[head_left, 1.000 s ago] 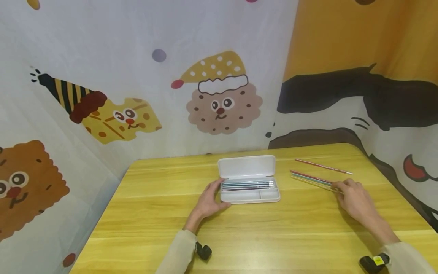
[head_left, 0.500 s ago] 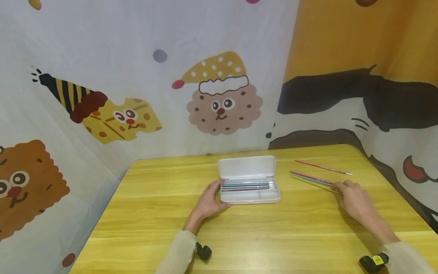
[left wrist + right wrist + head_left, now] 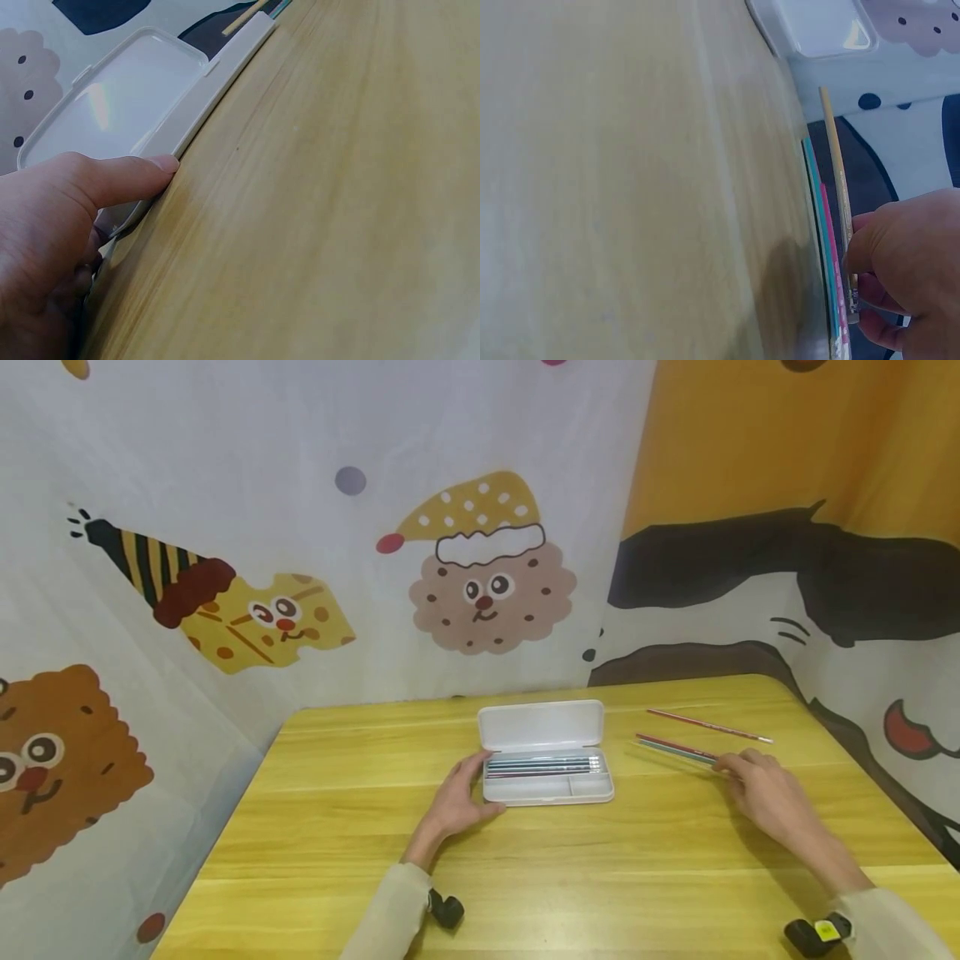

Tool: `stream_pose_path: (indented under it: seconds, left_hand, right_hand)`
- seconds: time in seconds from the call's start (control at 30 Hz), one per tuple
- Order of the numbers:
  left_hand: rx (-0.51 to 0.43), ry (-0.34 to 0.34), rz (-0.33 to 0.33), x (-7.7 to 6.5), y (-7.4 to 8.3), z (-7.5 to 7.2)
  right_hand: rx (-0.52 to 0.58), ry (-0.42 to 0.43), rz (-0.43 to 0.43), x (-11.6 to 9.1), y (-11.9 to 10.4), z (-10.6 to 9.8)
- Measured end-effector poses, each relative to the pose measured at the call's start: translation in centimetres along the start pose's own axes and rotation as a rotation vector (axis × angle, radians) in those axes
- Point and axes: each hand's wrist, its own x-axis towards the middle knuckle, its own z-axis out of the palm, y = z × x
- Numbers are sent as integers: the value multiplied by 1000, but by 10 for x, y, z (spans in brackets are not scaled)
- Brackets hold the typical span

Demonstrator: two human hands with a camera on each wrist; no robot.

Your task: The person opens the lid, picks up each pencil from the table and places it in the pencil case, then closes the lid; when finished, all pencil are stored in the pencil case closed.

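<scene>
An open white pencil case (image 3: 525,791) lies on the table, lid tilted up at the back, with several dark and teal pencils (image 3: 540,767) in its rear compartment. My left hand (image 3: 455,802) holds its left end, thumb on the front edge (image 3: 139,178) and the other fingers around the side. To the right, my right hand (image 3: 772,802) pinches a yellow pencil (image 3: 839,172) near its rear end; in the right wrist view it is lifted off the table. Beneath it lie a teal pencil (image 3: 817,184) and a red pencil (image 3: 833,244), side by side.
Another red pencil (image 3: 708,724) lies apart, farther back on the wood-grain table (image 3: 555,877). A curtain with cartoon prints (image 3: 285,468) hangs behind the table's back edge.
My right hand has shifted slightly left, and the yellow pencil has come up from beside the teal and red ones. My left hand and the case have stayed still.
</scene>
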Motion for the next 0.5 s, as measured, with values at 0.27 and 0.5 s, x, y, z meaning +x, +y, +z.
stream_pose_path:
  seconds: [0.27,0.5]
  left_hand:
    - [4,-1,12,0,0,-1]
    - [14,2,9,1,-1,0]
  right_hand:
    - [25,24,-60,11,-14,-3]
    - [28,-2,-68,20,-28,-7]
